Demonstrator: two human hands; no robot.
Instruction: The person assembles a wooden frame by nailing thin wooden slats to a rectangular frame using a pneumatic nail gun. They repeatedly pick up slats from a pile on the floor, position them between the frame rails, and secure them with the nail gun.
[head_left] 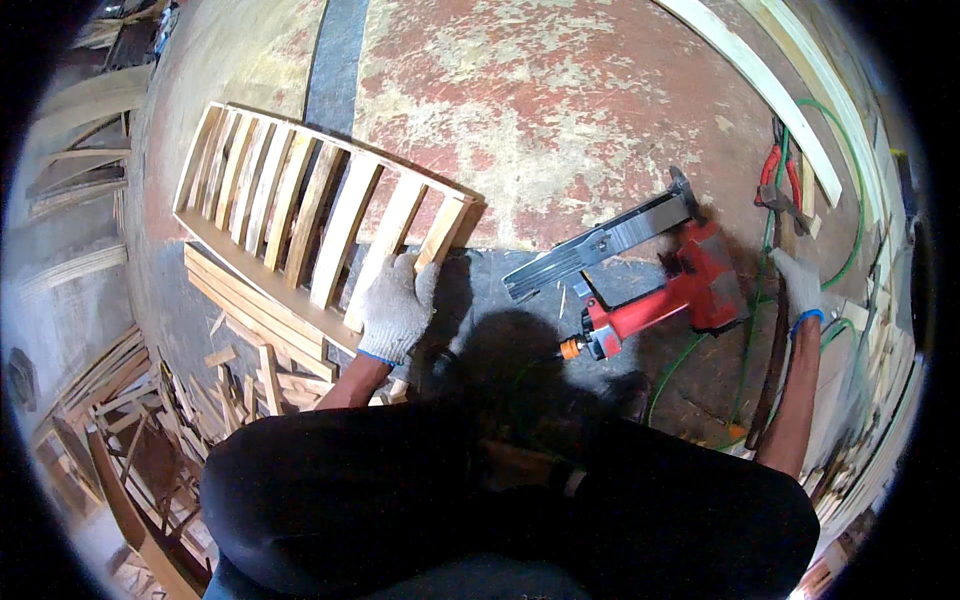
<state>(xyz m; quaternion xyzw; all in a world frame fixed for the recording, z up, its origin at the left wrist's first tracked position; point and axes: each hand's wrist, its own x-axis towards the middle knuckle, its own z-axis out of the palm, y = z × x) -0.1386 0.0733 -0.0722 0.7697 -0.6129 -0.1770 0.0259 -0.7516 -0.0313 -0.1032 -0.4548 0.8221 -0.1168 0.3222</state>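
A slatted wooden frame [262,195], made of pale strips nailed across long rails, lies tilted on the left. My left hand [395,308], in a whitish knitted glove, is closed over the slats at its near right end. On the floor at centre right rests a red nail gun [668,285] with a long grey magazine; neither hand touches it. Far right, my gloved right hand [798,282] is beside a dark bar and just below a hammer-like tool [784,200]. Its fingers are too blurred and hidden to show a grip. Red-handled pliers [778,172] lie just beyond.
Long pale boards [770,80] curve along the right side. A green air hose [858,215] runs there and across the floor. Wood strips [255,305] lie below the frame, with scattered offcuts [245,385] nearer me. My dark-clothed knees [340,490] fill the lower edge.
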